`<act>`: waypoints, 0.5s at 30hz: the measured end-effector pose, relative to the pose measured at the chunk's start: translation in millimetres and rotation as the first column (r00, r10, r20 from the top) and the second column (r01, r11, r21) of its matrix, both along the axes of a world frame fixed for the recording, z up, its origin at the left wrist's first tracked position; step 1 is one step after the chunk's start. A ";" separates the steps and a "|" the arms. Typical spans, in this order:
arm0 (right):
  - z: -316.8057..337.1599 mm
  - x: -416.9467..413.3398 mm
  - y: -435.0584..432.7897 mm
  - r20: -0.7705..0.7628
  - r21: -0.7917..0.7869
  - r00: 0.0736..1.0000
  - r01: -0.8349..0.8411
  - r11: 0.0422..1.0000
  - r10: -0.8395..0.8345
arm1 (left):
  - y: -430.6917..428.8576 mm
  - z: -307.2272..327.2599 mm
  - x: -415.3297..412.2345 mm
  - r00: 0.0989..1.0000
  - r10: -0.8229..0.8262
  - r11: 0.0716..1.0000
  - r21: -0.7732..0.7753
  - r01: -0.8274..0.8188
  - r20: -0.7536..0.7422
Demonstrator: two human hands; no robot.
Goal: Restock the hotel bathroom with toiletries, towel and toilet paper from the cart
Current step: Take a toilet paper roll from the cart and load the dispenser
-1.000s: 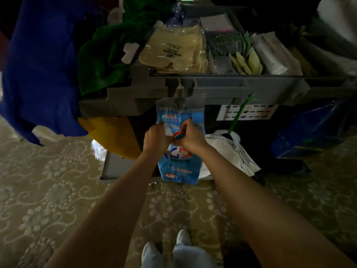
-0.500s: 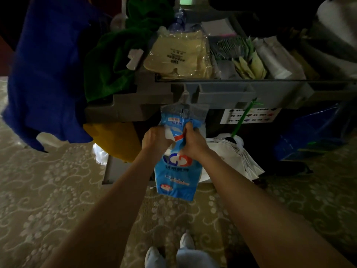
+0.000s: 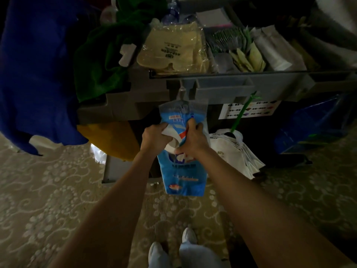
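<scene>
At the front of the cart [image 3: 270, 86], below its grey top tray, a blue packet [image 3: 183, 176] is seen hanging from a small hook [image 3: 182, 91]. The packet is printed in white and red; the print cannot be read. Its clear upper edge is held at the hook, and its lower end hangs free above the carpet [image 3: 48, 190].

Left hand [image 3: 154, 138]: fingers are curled and closed on a fold of white material [image 3: 172, 140] that shows at the middle of the packet. Right hand [image 3: 195, 140]: fingers are wrapped over the packet's right side, with the thumb pressed against the white material from below. Both hands are set close together, nearly touching, at the packet's midsection. Whether the white material is part of the packet or its contents cannot be told.

On the cart top, a clear-wrapped yellow pack [image 3: 173, 53] is noted directly above the hook, with a green cloth [image 3: 104, 60] to its left and small wrapped sachets to its right. A large blue cloth [image 3: 34, 74] is draped at the cart's left end, above a yellow bag [image 3: 112, 140]. White paper bags [image 3: 235, 151] are hung just right of the packet, beside a green stick [image 3: 243, 111] and a printed label [image 3: 249, 111].

Pale shoes [image 3: 190, 235] are visible at the bottom of the view. The lighting is dim.
</scene>
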State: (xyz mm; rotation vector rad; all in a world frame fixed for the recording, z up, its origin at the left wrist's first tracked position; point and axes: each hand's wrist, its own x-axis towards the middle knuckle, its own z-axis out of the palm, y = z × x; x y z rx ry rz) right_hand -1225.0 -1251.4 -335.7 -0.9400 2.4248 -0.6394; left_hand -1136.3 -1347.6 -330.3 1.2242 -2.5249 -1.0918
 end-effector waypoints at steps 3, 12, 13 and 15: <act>1.3 -2.3 0.1 0.004 0.029 0.999 -0.042 0.999 0.042 | -4.2 -3.7 2.7 1.000 -0.007 1.000 -0.011 0.007 0.009; -1.3 -10.1 2.4 0.015 0.039 0.997 -0.076 0.996 0.075 | -7.5 -8.1 1.3 0.999 0.005 0.993 0.121 0.000 -0.045; -0.5 -10.4 2.1 0.024 0.048 0.998 -0.056 0.997 0.055 | -7.3 -8.6 1.4 0.998 0.004 0.989 0.149 0.004 -0.058; 3.7 -11.7 2.0 0.056 0.045 0.998 -0.045 0.998 0.042 | -8.8 -8.4 4.0 0.997 0.010 0.982 0.189 0.005 -0.080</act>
